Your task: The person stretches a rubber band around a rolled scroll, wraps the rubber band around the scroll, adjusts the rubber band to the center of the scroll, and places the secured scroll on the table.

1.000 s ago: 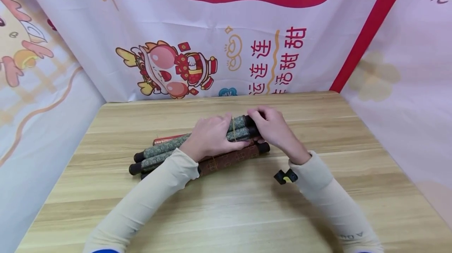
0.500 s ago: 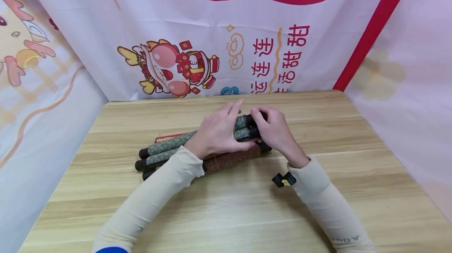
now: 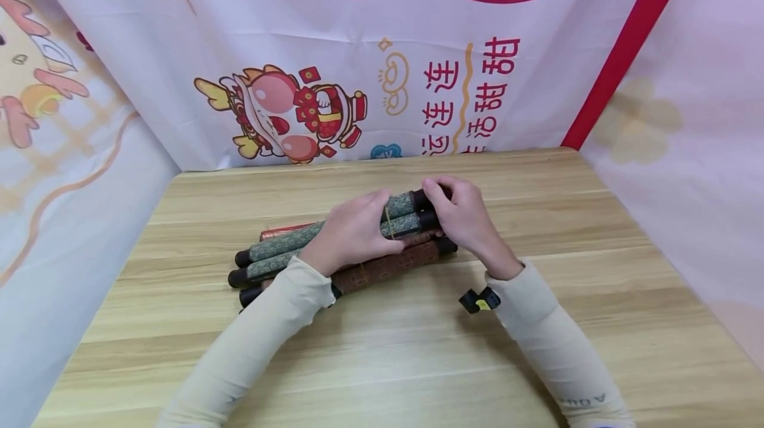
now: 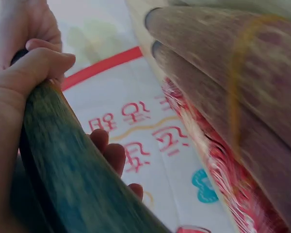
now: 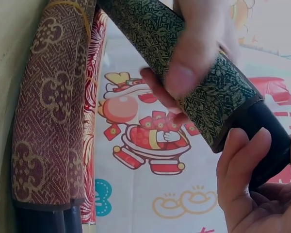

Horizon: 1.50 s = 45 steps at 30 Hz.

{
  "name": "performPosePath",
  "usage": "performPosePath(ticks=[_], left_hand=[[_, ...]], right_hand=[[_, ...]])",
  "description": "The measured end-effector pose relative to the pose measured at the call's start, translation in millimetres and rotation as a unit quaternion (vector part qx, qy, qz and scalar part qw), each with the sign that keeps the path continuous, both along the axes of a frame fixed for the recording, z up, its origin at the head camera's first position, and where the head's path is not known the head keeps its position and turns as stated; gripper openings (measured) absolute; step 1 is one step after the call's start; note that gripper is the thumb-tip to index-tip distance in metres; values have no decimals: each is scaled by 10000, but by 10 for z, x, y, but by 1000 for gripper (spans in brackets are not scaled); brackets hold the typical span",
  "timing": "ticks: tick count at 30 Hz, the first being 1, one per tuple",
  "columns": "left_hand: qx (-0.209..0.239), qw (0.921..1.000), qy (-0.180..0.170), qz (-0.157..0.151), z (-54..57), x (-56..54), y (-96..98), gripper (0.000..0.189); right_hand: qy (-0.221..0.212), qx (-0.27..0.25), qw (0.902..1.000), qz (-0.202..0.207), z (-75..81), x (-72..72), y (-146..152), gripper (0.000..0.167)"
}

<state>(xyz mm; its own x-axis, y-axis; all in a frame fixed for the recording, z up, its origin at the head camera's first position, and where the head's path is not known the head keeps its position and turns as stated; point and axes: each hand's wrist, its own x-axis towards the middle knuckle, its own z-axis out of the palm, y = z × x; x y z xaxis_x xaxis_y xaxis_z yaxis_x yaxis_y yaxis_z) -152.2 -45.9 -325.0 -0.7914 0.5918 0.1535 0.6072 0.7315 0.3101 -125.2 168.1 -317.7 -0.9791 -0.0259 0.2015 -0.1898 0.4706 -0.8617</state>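
In the head view my left hand [image 3: 352, 232] wraps over a pair of green brocade scrolls [image 3: 283, 245], thumb on the near side. A thin yellowish elastic band [image 3: 389, 221] circles them just right of that hand. My right hand [image 3: 464, 214] grips the black end knobs [image 5: 266, 133] at the scrolls' right end. The right wrist view shows its fingers curled about those knobs, and the left thumb across the green brocade. The green scrolls are raised above a brown patterned scroll pair [image 5: 46, 111], which also has a band around it.
A red patterned scroll [image 5: 92, 131] lies alongside the brown ones. The wooden table [image 3: 394, 361] runs up to a printed cloth backdrop [image 3: 334, 23], with cloth walls at both sides. A small black wrist camera [image 3: 479, 300] hangs below the right sleeve.
My left hand spread its fingers and thumb half a second ago, then drew leftward and closed on the green scrolls again. The right hand keeps its hold on the end knobs.
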Motion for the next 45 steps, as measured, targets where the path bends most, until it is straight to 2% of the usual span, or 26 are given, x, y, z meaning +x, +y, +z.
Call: performPosePath(ticks=[4, 9, 11, 14, 17, 20, 25, 30, 32, 36, 40, 43, 45], left_hand=[[-20, 10000, 46, -27, -14, -2, -56, 73], [278, 9990, 258, -247, 103, 35, 95, 83], [350, 9983, 313, -352, 134, 38, 184, 78], [325, 9982, 306, -400, 103, 14, 248, 66], [227, 9991, 261, -247, 30, -5, 178, 60], [127, 9998, 157, -79, -27, -6, 36, 63], [-24, 9999, 102, -44, -29, 6, -100, 72], [109, 9984, 366, -420, 87, 24, 74, 86], [171, 9971, 489, -550, 121, 27, 190, 84], [113, 9968, 677, -400, 105, 24, 318, 73], [54, 9973, 717, -144, 7, 11, 207, 64], [-3, 9990, 450, 13, -66, -4, 9, 63], [-136, 9997, 136, 162, -104, -14, -140, 66]], right_hand=[[-48, -40, 10000, 11, 4, 1, 24, 41], [171, 151, 9997, -38, 44, 27, -10, 40], [226, 182, 9996, -71, 50, 33, -27, 39], [221, 145, 9996, -91, 30, 25, -37, 38], [161, 107, 9998, -96, 15, 20, -44, 38], [93, 41, 9999, -81, 8, 16, -34, 39], [79, -86, 9999, -34, 38, 25, -12, 39], [260, 62, 9996, -93, 67, 24, -42, 39], [300, 91, 9995, -84, 67, 19, -54, 39], [266, 97, 9996, -83, 46, 19, -57, 39], [263, 178, 9995, -25, 33, 19, -47, 39], [238, 158, 9996, 24, 44, 24, -16, 40], [158, 102, 9998, 15, 56, 29, 16, 42]])
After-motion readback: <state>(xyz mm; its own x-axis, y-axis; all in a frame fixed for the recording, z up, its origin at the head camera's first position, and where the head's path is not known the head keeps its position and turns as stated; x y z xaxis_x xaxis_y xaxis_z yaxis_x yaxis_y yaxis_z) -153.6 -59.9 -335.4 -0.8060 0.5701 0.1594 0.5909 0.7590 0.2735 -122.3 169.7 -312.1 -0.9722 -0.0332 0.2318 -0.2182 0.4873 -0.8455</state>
